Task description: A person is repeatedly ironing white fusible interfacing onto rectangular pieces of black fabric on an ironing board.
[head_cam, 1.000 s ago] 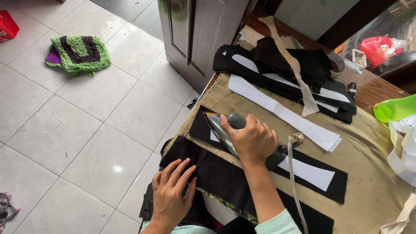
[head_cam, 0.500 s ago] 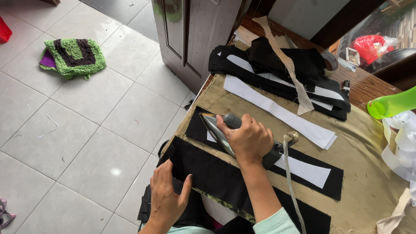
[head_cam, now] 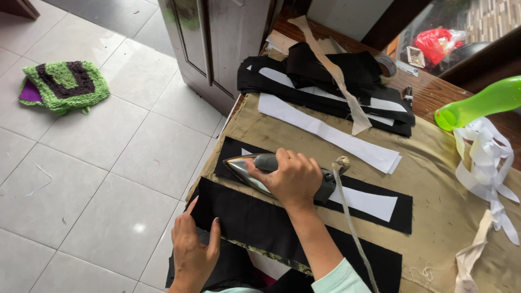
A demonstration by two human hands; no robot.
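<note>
Black cloth lay in long strips across a tan padded table cover (head_cam: pixel 434 179). The right hand (head_cam: pixel 293 176) was wrapped tight around the handle of a metal iron (head_cam: pixel 255 168), fingers curled over the grip, and the iron sat flat on a black fabric strip (head_cam: pixel 380 187) near that strip's left end, its pointed nose aimed left. A white strip of lining (head_cam: pixel 369 202) lay along the middle of this black piece, running out from under the iron to the right. The iron's grey cord (head_cam: pixel 353 228) rose from its back end and trailed down toward the bottom edge of the view, passing over the forearm side.

Just below, a second, wider black fabric piece (head_cam: pixel 255 222) lay parallel and hung over the near edge of the table. The left hand (head_cam: pixel 192 249) rested open on its left corner, fingers stretched flat and pressing the cloth down, holding nothing.

Farther up the table, a long white strip (head_cam: pixel 325 133) lay diagonally, and beyond it sat a stack of black pieces (head_cam: pixel 325 81) with a beige band draped across. A green plastic bottle (head_cam: pixel 477 106) lay at the right, above a tangle of white strips (head_cam: pixel 488 168). On the tiled floor (head_cam: pixel 108 179) to the left was a green and dark mat (head_cam: pixel 65 87), and a dark wooden door (head_cam: pixel 217 49) stood beside the table.
</note>
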